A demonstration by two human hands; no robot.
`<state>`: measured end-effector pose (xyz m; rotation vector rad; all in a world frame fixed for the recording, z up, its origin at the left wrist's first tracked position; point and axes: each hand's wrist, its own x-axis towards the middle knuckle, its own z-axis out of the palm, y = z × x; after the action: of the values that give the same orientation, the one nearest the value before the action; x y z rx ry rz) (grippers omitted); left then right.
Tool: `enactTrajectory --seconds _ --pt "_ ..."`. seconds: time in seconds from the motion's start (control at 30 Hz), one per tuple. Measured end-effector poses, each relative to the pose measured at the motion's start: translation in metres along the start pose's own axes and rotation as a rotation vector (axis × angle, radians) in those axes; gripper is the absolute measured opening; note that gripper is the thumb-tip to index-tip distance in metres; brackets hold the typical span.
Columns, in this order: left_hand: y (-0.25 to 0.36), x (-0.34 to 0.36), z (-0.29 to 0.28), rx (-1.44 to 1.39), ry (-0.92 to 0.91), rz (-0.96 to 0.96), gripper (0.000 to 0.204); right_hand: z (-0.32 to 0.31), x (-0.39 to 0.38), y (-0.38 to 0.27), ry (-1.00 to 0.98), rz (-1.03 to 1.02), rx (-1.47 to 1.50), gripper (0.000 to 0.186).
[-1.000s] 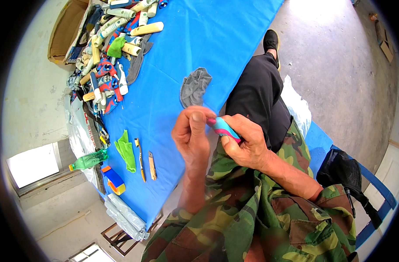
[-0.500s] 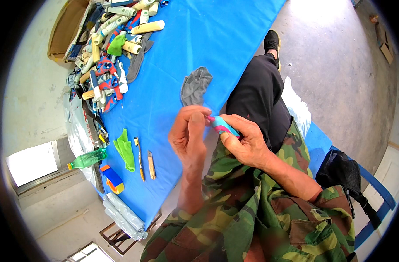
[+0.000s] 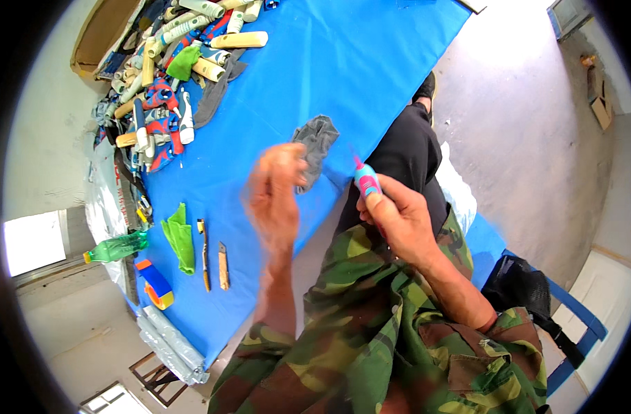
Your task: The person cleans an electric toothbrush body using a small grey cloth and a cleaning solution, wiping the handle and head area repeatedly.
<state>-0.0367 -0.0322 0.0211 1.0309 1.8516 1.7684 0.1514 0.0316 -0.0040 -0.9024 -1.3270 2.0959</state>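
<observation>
My right hand (image 3: 398,214) is closed round a teal and pink electric toothbrush handle (image 3: 367,181) above my lap. Its narrow pink tip points up and away from me. My left hand (image 3: 277,190) is raised over the table's near edge, apart from the handle and smeared by motion. Its fingertips overlap the left side of a crumpled grey cloth (image 3: 319,141) in the picture; whether they touch it I cannot tell.
A blue-covered table (image 3: 274,90) bears a heap of toothbrush handles (image 3: 150,117) at far left. Nearer lie a green cloth (image 3: 180,238), a toothbrush (image 3: 204,255), a wooden-handled blade (image 3: 223,268), an orange and blue tape dispenser (image 3: 155,284) and a green bottle (image 3: 119,246).
My left hand has come away from the handle's pink tip and moved left. The right hand keeps its hold, with the handle now tilted more upright. The whole view has shifted slightly.
</observation>
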Motion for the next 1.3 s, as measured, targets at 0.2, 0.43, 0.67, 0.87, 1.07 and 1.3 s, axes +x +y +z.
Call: enactTrajectory --seconds 0.2,0.43,0.67,0.87,1.07,1.3 --pt "-0.023 0.055 -0.012 0.162 0.158 -0.066 0.027 -0.029 0.018 -0.023 0.048 0.192 0.085 0.035" --pt "-0.083 0.088 -0.031 0.308 0.142 0.043 0.029 -0.028 0.039 -0.033 0.052 0.278 0.229 0.039" --pt "-0.083 0.088 -0.032 0.178 0.139 -0.014 0.024 -0.017 0.059 -0.041 0.08 0.257 0.151 0.039" --pt "-0.077 0.088 -0.031 0.226 0.168 0.053 0.019 -0.004 0.071 -0.034 0.127 0.25 0.116 0.04" --pt "-0.075 0.089 -0.031 0.248 0.146 0.03 0.018 0.012 0.077 -0.039 0.155 0.204 -0.023 0.038" --pt "-0.074 0.087 -0.031 0.315 0.074 0.006 0.021 0.031 0.091 -0.053 0.175 0.195 -0.057 0.039"
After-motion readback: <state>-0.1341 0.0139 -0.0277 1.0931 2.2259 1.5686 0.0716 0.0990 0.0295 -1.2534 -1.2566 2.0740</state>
